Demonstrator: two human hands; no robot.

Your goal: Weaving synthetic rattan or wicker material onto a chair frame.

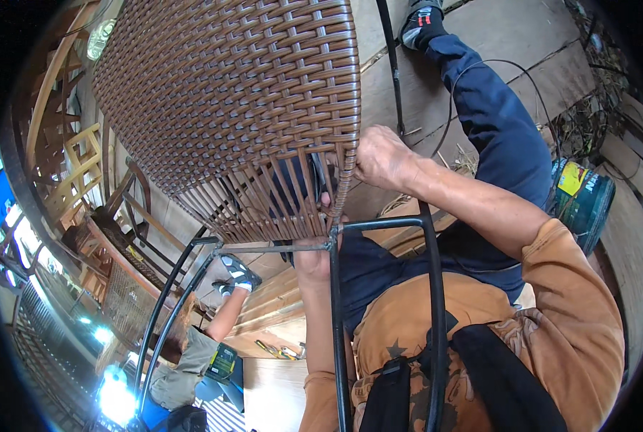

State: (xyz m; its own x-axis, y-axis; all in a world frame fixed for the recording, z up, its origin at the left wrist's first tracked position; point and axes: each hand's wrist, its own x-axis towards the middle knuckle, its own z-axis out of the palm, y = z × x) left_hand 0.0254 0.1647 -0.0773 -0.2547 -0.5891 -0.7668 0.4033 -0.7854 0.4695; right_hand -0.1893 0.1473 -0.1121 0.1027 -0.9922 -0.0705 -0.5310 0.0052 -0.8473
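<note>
A brown woven rattan chair panel on a black metal frame stands in front of me. Its lower part has bare upright strands with gaps between them. My right hand is closed against the panel's right edge, fingers curled in; whatever they pinch is hidden. My left hand reaches up behind the frame's cross bar, near the lower right corner of the bare strands. Bits of its fingers show through the gaps, but their grip is hidden. A thin dark strand loops over my outstretched leg.
A green tub with a yellow label stands by my right elbow. At left, another person sits near tools lying on a board. Wooden chair frames crowd the far left. Dry scraps litter the right side.
</note>
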